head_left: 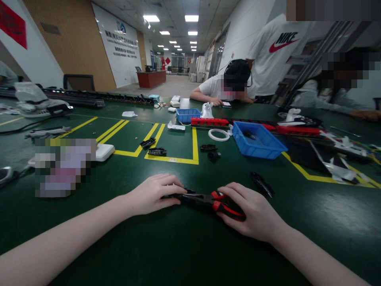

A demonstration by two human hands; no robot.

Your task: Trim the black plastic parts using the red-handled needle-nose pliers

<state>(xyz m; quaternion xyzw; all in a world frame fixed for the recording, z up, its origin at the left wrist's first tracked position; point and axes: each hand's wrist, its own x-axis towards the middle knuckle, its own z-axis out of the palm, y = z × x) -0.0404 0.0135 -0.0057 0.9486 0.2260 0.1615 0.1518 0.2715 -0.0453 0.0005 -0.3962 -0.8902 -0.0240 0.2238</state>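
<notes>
My right hand is closed round the red and black handles of a pair of pliers. The long jaws point left and meet a dark plastic part low over the green table. My left hand pinches the left end of that part, and its fingers cover much of it. Whether the jaws grip the part or only touch it, I cannot tell. A similar black part lies to the right, beyond my right hand. Farther out lie more black parts near the yellow tape lines.
A large blue bin with a dark item inside stands at the right, a smaller blue bin behind. Between them lie a white ring and a red strip. A white box sits left. People are across the table.
</notes>
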